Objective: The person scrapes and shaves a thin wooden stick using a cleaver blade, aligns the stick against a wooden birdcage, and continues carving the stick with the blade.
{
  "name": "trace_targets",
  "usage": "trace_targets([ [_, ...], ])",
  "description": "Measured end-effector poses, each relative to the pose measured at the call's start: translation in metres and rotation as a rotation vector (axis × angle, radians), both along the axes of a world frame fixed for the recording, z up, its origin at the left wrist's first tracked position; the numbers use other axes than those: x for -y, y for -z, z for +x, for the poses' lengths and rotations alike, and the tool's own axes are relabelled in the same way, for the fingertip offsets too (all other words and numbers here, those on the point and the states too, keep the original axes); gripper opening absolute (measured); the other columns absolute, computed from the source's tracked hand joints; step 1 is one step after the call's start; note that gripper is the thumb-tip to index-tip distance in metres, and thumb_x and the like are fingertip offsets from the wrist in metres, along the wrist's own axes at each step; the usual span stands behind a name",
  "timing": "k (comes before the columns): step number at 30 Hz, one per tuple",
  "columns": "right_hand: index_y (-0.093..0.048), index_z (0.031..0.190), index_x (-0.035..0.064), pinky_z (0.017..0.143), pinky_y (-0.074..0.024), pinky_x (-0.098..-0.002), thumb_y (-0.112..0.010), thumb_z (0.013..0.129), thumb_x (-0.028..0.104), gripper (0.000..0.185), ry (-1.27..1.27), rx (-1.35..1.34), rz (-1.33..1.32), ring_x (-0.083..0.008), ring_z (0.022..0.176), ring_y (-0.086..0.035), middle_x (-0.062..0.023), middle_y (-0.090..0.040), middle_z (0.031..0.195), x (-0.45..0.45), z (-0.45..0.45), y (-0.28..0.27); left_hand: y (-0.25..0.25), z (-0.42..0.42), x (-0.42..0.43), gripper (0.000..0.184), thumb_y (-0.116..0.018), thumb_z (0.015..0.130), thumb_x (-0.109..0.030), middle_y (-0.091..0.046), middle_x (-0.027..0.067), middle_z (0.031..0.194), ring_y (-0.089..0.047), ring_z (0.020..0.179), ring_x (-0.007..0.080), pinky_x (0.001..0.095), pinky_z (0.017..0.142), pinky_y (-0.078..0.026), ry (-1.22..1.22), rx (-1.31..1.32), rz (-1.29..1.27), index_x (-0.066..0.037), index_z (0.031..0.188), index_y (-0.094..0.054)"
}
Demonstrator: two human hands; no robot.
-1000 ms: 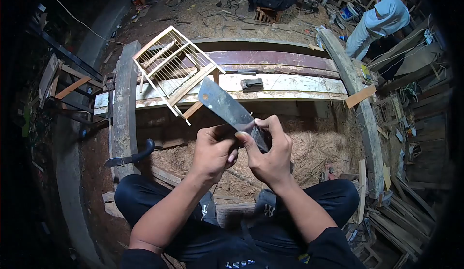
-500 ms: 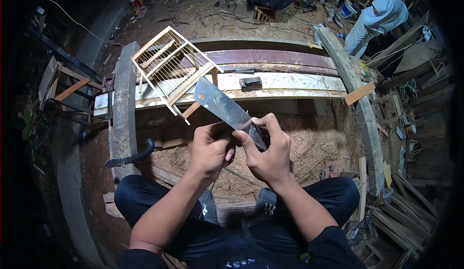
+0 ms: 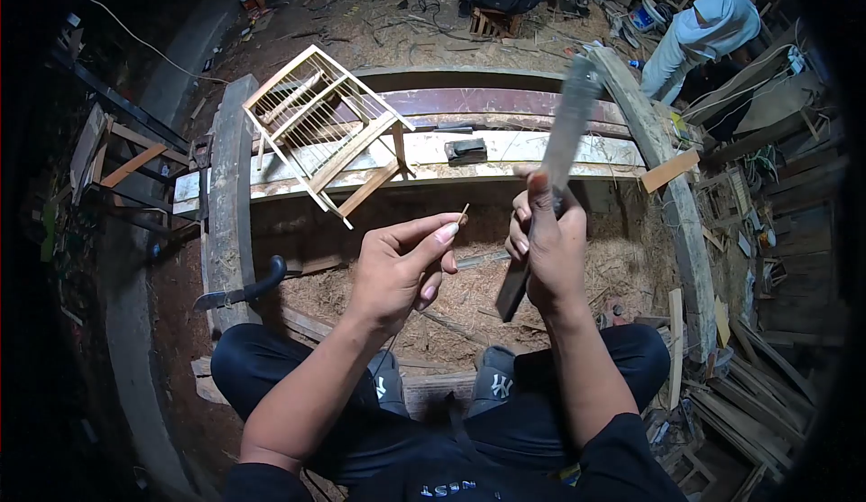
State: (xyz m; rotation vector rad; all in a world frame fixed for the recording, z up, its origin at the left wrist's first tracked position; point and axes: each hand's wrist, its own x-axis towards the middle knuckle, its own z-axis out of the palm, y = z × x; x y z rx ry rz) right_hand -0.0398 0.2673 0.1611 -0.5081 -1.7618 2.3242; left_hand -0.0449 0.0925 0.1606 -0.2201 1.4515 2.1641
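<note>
My left hand [image 3: 404,267] pinches a thin wooden sliver [image 3: 465,214] between thumb and fingertips, its tip pointing up. In my right hand [image 3: 554,254] is a broad-bladed knife [image 3: 570,128], gripped by its dark handle, with the blade raised and slightly blurred. The hands are apart, with the knife to the right of the sliver. Beyond my left hand, a small wooden cage frame with thin bars [image 3: 354,156] rests tilted on the bench planks.
A curved-handled knife [image 3: 269,276] lies on the left beam [image 3: 230,204]. A small dark block-shaped tool [image 3: 466,150] sits on the white plank [image 3: 541,152]. Wood shavings cover the ground below. Another person [image 3: 713,37] is at the far right, near scrap wood [image 3: 749,412].
My right hand has moved right, swinging the knife from pointing up-left between both hands to nearly upright. The sliver in my left hand now shows clearly.
</note>
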Motion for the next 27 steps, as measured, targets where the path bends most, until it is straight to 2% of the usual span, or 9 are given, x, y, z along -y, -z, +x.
trace_targets([
  [2,-0.059,0.106,-0.0018,0.042,-0.0307,-0.0223,-0.063,0.097,0.032,0.035,-0.096,0.072,-0.073,-0.0042,0.045,-0.038,0.0028,-0.046,0.065,0.001,0.003,-0.007,-0.001,0.0,0.0,0.027,-0.062,0.096,-0.015,-0.063,0.0058,0.068,-0.044,0.041,0.003,0.0169,0.037,-0.034,0.019,-0.014,0.003,0.002,0.118,-0.064],
  [3,-0.062,0.099,-0.0032,0.042,-0.0306,-0.0223,-0.063,0.097,0.026,0.029,-0.093,0.086,-0.079,-0.0044,0.045,-0.039,0.0037,-0.045,0.06,0.003,0.003,-0.009,0.0,0.0,0.0,0.027,-0.062,0.096,-0.015,-0.063,0.0058,0.068,-0.044,0.041,0.003,0.0169,0.037,-0.034,0.022,-0.009,0.002,0.002,0.118,-0.064],
  [6,-0.066,0.093,-0.0005,0.041,-0.0314,-0.0227,-0.064,0.096,0.022,0.023,-0.144,0.056,-0.037,-0.0035,0.043,-0.041,0.0034,-0.051,0.06,0.003,0.004,-0.002,0.001,0.001,0.0,0.027,-0.061,0.097,-0.015,-0.063,0.0062,0.068,-0.043,0.04,0.0027,0.0167,0.037,-0.033,0.042,-0.019,0.029,0.002,0.117,-0.064],
  [10,-0.068,0.092,0.0,0.043,-0.0323,-0.0219,-0.065,0.096,0.02,0.021,-0.219,0.075,-0.063,-0.0031,0.046,-0.043,0.0038,-0.052,0.059,0.007,0.007,-0.007,0.0,0.0,0.002,0.026,-0.062,0.097,-0.015,-0.064,0.0054,0.069,-0.045,0.043,0.0036,0.0173,0.038,-0.034,0.073,-0.024,0.056,0.003,0.115,-0.066],
  [14,-0.068,0.092,0.0003,0.045,-0.0339,-0.0213,-0.068,0.093,0.018,0.018,-0.243,0.106,0.094,-0.003,0.051,-0.047,0.0012,-0.06,0.068,0.009,0.009,-0.009,0.003,0.0,0.002,0.026,-0.062,0.096,-0.015,-0.064,0.0055,0.069,-0.045,0.043,0.0038,0.0171,0.039,-0.034,0.092,-0.017,0.063,0.003,0.115,-0.066],
  [21,-0.067,0.09,0.0017,0.046,-0.035,-0.0216,-0.068,0.093,0.017,0.016,-0.214,0.065,0.183,-0.0039,0.053,-0.048,0.0012,-0.06,0.069,0.004,0.006,-0.002,-0.004,0.001,-0.001,0.028,-0.065,0.095,-0.015,-0.065,0.006,0.072,-0.046,0.044,0.0038,0.0171,0.04,-0.035,0.123,0.017,0.045,0.0,0.118,-0.066],
  [23,-0.065,0.09,0.002,0.046,-0.0354,-0.0216,-0.066,0.094,0.017,0.016,-0.158,0.024,0.05,-0.0043,0.053,-0.047,0.0021,-0.057,0.068,-0.001,0.004,-0.001,-0.005,0.002,-0.002,0.027,-0.063,0.095,-0.014,-0.065,0.0041,0.071,-0.044,0.042,0.0022,0.016,0.038,-0.031,0.165,0.001,-0.011,0.0,0.119,-0.065],
  [27,-0.064,0.09,0.0023,0.045,-0.0354,-0.0213,-0.065,0.096,0.017,0.016,0.0,-0.016,0.052,-0.0047,0.052,-0.048,0.0011,-0.056,0.07,-0.008,-0.001,-0.002,-0.002,0.002,-0.001,0.028,-0.063,0.095,-0.013,-0.065,0.0031,0.072,-0.044,0.044,0.0016,0.016,0.039,-0.031,0.195,-0.012,-0.022,0.0,0.119,-0.065],
])
